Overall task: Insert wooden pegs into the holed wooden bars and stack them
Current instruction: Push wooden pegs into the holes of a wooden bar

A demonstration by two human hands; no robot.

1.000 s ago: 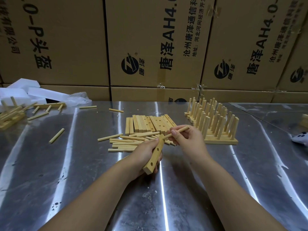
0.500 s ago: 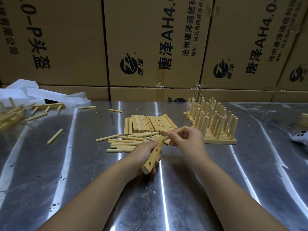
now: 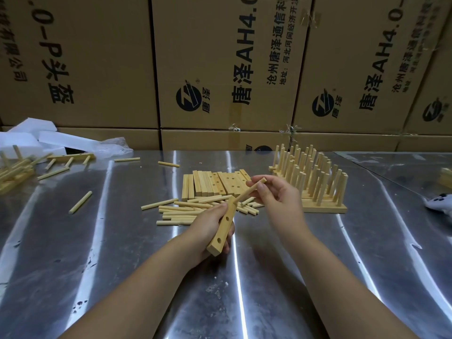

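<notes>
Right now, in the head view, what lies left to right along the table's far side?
Pegged bar, loose peg, second loose peg, row of empty holed bars, stack of pegged bars, white device.

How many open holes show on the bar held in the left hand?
2 on the wooden bar: one mid-length, one near its lower end. The left hand may hide more.

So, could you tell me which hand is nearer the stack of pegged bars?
Right. The right hand, pinching a peg, is just left of the stack of pegged bars; the left hand grips a holed bar farther left.
</notes>
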